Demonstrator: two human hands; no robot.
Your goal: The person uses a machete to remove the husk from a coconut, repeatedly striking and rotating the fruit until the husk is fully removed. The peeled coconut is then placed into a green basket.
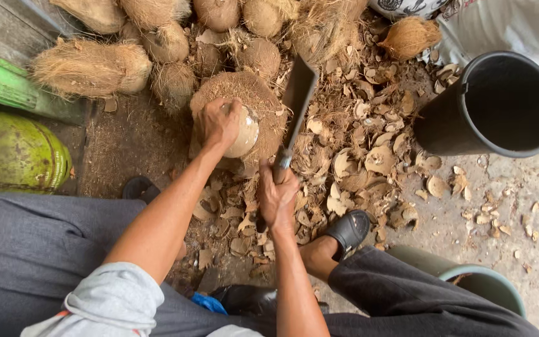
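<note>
From the head view, our left hand (218,122) cups a coconut (244,132) on a husk mound (263,103). Our right hand (277,195), just behind, grips a cleaver (296,103) by the handle, blade raised beside the nut. The coconut looks hard, heavy and round, likely to roll; best held across its top. Shell chips (375,159) lie to the right.

The left hand (218,122) hides much of the pale coconut (244,132) (its top).
</note>
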